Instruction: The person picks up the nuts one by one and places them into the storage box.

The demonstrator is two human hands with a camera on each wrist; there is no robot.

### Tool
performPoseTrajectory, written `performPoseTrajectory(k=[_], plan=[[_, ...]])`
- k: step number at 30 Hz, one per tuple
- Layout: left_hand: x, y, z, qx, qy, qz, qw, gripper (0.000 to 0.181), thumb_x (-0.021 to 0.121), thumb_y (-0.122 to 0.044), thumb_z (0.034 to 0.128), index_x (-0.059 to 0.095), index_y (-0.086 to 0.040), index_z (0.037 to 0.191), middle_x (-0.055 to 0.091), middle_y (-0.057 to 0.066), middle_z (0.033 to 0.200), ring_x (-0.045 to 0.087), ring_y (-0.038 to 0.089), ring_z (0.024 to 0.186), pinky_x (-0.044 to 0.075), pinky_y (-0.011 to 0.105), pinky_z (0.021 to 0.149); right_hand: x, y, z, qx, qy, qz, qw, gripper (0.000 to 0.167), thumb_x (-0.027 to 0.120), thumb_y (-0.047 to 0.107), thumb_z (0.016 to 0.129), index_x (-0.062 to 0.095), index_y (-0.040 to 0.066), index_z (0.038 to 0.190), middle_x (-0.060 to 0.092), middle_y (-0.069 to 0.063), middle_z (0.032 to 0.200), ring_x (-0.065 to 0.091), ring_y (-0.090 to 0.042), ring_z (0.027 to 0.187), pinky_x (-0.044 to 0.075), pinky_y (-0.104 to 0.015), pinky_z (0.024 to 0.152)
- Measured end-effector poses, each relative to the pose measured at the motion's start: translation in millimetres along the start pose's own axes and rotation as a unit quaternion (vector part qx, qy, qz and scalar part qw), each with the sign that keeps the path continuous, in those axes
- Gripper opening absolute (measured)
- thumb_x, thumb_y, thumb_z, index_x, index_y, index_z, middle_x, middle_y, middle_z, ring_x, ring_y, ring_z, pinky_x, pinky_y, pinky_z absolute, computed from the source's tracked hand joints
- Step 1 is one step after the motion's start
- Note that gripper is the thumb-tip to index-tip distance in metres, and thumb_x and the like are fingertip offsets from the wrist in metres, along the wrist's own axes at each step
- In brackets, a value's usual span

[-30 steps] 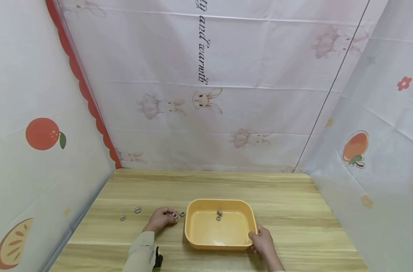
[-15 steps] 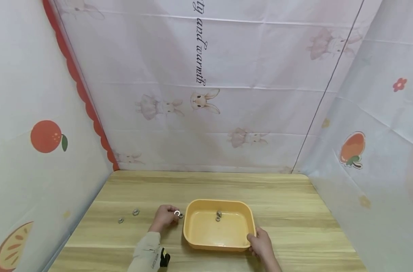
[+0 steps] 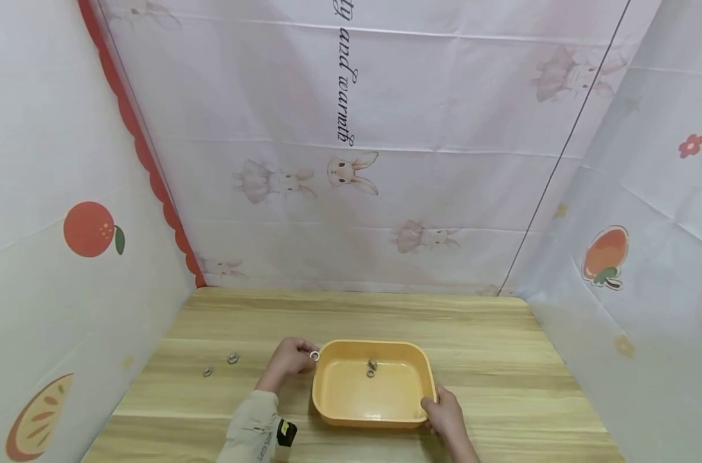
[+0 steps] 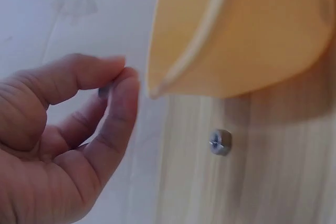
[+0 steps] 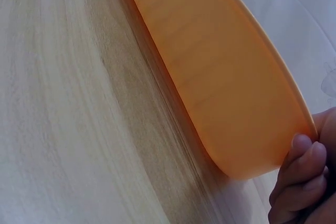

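Note:
My left hand (image 3: 293,357) pinches a metal nut (image 3: 314,355) between thumb and fingertips, raised beside the left rim of the yellow bin (image 3: 374,422). In the left wrist view, the fingers (image 4: 118,103) cover most of that nut. Another hex nut (image 4: 220,142) lies on the table just outside the bin's wall; the left hand hides it in the head view. My right hand (image 3: 445,413) grips the bin at its front right corner, thumb over the rim, and fingers (image 5: 302,174) against the outside. Two small metal pieces, a nut (image 3: 371,373) and a rounder one (image 3: 373,364), lie inside.
Two more nuts, a larger one (image 3: 233,358) and a smaller one (image 3: 207,372), lie on the wooden table (image 3: 472,321) to the left. Printed cloth walls (image 3: 351,257) stand at the back and both sides.
My left hand has moved right and away from me with the pinched nut, from above the table to the bin's left rim. The right hand and the bin have stayed in place.

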State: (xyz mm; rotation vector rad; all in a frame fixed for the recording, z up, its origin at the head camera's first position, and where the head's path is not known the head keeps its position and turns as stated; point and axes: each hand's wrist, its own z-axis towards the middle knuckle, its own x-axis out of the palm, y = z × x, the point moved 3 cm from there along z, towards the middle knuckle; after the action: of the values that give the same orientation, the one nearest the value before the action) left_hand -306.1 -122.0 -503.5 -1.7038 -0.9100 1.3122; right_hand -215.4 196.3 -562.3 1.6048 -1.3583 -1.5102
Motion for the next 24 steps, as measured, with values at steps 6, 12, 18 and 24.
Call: performPoseTrajectory(k=[6, 12, 18, 24], plan=[[7.2, -12.4, -3.1, 0.0, 0.101, 0.002, 0.9949, 0.026, 0.069, 0.011, 0.0689, 0.066, 0.006, 0.094, 0.061, 0.007, 0.076, 0.059, 0.018, 0.063, 0.054, 0.033, 0.058, 0, -2, -0.2, 0.0, 0.001, 0.0, 1.0, 0.011, 0.05, 0.004, 0.081, 0.056, -0.003, 0.087, 0.049, -0.006, 0.052, 0.046, -0.015, 0.041, 0.038, -0.023, 0.035], [13.1, -17.4, 0.8, -0.004, 0.136, 0.004, 0.9907, 0.024, 0.068, 0.011, 0.068, 0.066, 0.003, 0.09, 0.063, 0.007, 0.076, 0.06, 0.017, 0.063, 0.054, 0.033, 0.06, 0, -2, 0.4, -0.005, 0.002, 0.006, 1.0, 0.012, 0.05, 0.004, 0.08, 0.056, -0.003, 0.087, 0.049, -0.005, 0.051, 0.045, -0.014, 0.039, 0.037, -0.023, 0.034], [18.8, -22.3, 6.8, -0.012, 0.128, 0.033, 0.9911, 0.023, 0.07, 0.011, 0.0676, 0.067, 0.002, 0.088, 0.063, 0.007, 0.073, 0.059, 0.016, 0.058, 0.054, 0.032, 0.058, 0, -2, -0.2, -0.005, 0.004, 0.004, 1.0, 0.012, 0.051, 0.004, 0.08, 0.056, -0.004, 0.088, 0.049, -0.005, 0.051, 0.046, -0.014, 0.04, 0.038, -0.023, 0.035], [28.0, -26.1, 15.3, -0.023, 0.131, 0.035, 0.9905, 0.023, 0.07, 0.014, 0.0671, 0.067, 0.003, 0.087, 0.064, 0.008, 0.072, 0.06, 0.016, 0.057, 0.055, 0.035, 0.06, 1, 0, -1.5, -0.011, 0.003, 0.012, 0.9999, 0.014, 0.051, 0.004, 0.079, 0.057, -0.004, 0.088, 0.049, -0.005, 0.05, 0.045, -0.014, 0.039, 0.037, -0.023, 0.034]])
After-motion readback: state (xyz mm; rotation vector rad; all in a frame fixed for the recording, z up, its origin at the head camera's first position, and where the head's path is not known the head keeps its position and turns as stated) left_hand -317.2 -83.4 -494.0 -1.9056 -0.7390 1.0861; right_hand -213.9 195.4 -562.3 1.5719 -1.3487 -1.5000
